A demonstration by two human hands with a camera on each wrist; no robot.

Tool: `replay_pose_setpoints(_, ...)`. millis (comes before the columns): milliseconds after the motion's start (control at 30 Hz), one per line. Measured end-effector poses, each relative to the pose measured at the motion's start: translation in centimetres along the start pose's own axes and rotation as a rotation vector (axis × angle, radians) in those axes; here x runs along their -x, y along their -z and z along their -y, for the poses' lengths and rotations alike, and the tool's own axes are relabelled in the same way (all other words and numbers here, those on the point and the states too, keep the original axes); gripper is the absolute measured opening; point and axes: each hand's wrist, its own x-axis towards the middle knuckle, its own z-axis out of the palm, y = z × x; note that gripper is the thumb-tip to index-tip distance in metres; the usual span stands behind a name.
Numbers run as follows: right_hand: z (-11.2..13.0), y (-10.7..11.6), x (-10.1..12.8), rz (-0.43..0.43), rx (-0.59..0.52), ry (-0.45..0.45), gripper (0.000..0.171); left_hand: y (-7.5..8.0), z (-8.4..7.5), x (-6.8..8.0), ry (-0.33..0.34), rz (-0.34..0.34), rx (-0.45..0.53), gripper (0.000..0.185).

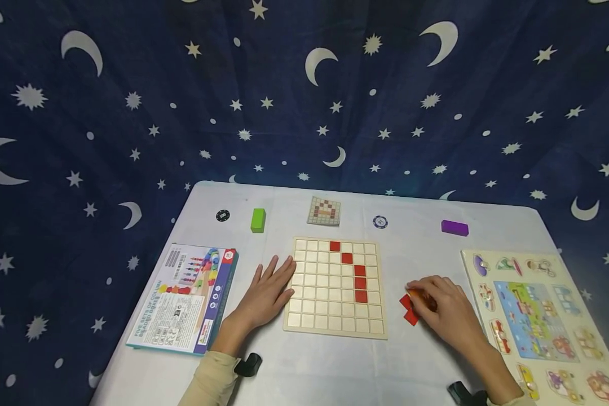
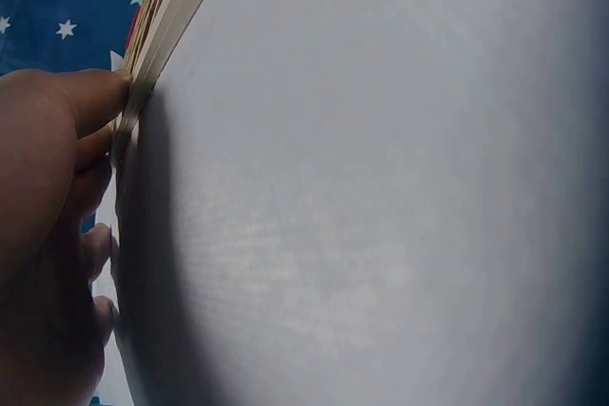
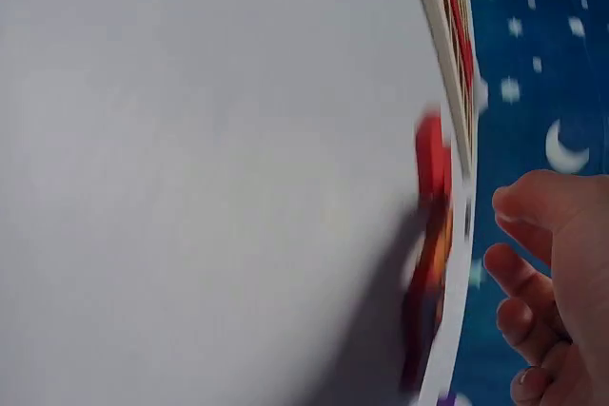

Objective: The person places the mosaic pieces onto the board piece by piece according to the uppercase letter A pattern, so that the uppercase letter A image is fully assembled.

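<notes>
A wooden grid board (image 1: 335, 332) lies flat at the middle of the table, with several red square tiles (image 1: 360, 283) set in its cells. My left hand (image 1: 261, 296) rests at the board's left edge, fingers spread and fairly straight; in the left wrist view its thumb (image 2: 100, 97) touches the edge. Right of the board, my right hand (image 1: 444, 310) hovers over a small pile of loose red tiles (image 1: 411, 317) and something orange (image 1: 428, 301). The right wrist view shows its thumb and fingers bent and apart, with nothing seen between them. The hand partly hides the pile.
A patterned card (image 1: 324, 211) lies behind the board, between a green block (image 1: 257, 220) and a blue-white chip (image 1: 380, 221). Farther out are a black chip (image 1: 223, 215) and a purple block (image 1: 454, 228). A boxed toy (image 1: 182, 299) lies left, a picture puzzle (image 1: 538, 310) right.
</notes>
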Motion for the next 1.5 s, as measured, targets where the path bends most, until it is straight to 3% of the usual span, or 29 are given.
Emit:
replay_pose_setpoints(267, -3.2, 2.3, 2.2, 0.029, 0.061, -0.105, 0.037, 0.0, 0.0, 0.3, 0.016, -0.016, 0.001, 0.063)
replay_pose_setpoints(533, -3.7, 2.4, 2.5, 0.105, 0.093, -0.148, 0.032, 0.0, 0.1, 0.3, 0.021, -0.017, 0.000, 0.064)
replay_pose_setpoints(700, -3.8, 2.8, 2.5, 0.154, 0.099, -0.160, 0.037, 0.1, 0.1, 0.2, 0.020, 0.003, -0.002, 0.064)
replay_pose_setpoints(900, -4.2, 3.4, 2.1, 0.108, 0.096, -0.147, 0.036, 0.2, 0.0, 0.2, 0.020, 0.013, -0.006, 0.064)
replay_pose_setpoints(1033, -3.6, 2.9, 0.6, 0.070, 0.054, -0.142, 0.036, 0.2, 0.0, 0.2, 0.015, 0.000, -0.007, 0.063)
replay_pose_setpoints(1200, -1.1, 0.4, -2.7, 0.067, -0.035, -0.074, 0.033, 0.2, 0.0, 0.1, 0.014, 0.003, 0.001, 0.064)
replay_pose_setpoints(1367, 2.8, -2.6, -6.5, 0.154, -0.104, -0.055, 0.032, 0.0, 0.1, 0.0, 0.015, 0.021, -0.014, 0.064)
replay_pose_setpoints(1500, 5.9, -4.8, -9.4, 0.227, -0.145, -0.019, 0.033, -0.1, 0.0, 0.0, 0.005, -0.004, -0.008, 0.064)
